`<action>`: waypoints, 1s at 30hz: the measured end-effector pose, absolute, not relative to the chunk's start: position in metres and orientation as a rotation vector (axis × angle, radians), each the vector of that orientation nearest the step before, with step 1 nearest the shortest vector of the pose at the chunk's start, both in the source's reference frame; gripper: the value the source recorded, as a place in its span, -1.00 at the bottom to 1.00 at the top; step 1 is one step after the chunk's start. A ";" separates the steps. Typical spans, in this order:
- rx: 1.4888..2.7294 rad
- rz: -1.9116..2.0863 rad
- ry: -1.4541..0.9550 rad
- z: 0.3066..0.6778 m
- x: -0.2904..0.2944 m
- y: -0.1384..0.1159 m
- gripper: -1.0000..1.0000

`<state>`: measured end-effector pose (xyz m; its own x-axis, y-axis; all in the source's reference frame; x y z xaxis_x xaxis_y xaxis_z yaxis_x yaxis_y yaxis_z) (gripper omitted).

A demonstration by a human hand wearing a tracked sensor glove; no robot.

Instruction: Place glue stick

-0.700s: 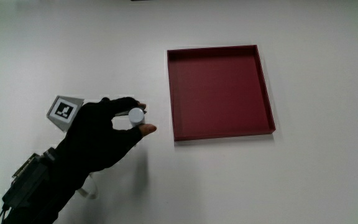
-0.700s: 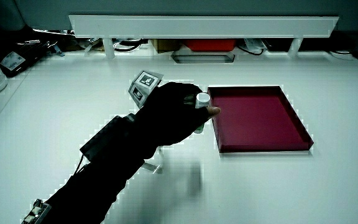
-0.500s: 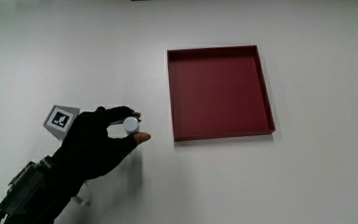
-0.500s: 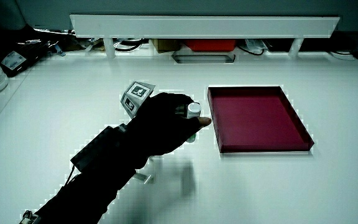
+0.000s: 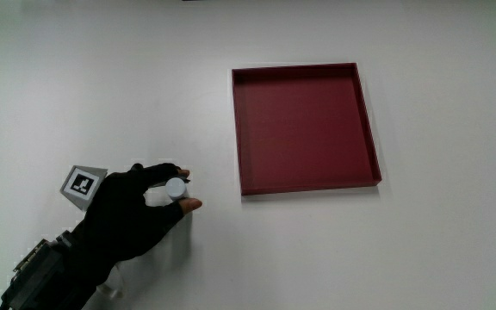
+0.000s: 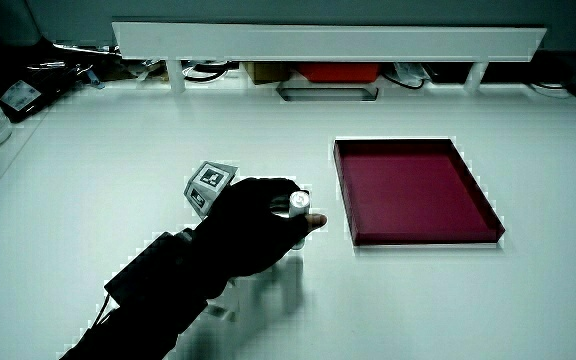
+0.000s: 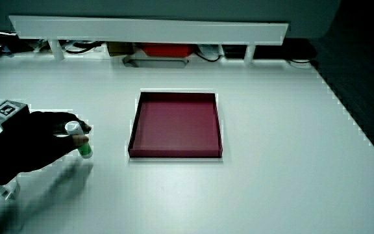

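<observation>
Main view shows the hand closed around the glue stick, holding it upright by the white cap, low over the bare table beside the red tray, a little nearer to the person than the tray's near corner. Its long axis is about vertical, so I judge it only needs to go straight down. In a side view the green body shows under the fingers, near the table surface; from above only the cap is seen.

Shallow square red tray seen flat on white tabletop, nothing in it. Low white partition seen along tabletop edge farthest from person; cables, clutter under it.
</observation>
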<state>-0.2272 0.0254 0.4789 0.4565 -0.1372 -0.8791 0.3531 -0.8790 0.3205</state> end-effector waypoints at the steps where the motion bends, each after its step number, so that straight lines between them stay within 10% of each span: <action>1: 2.232 -1.444 0.184 0.480 -0.227 0.026 0.00; 17: 2.215 -1.398 0.148 0.493 -0.228 0.030 0.00; 30: 2.206 -1.412 0.131 0.497 -0.231 0.031 -0.42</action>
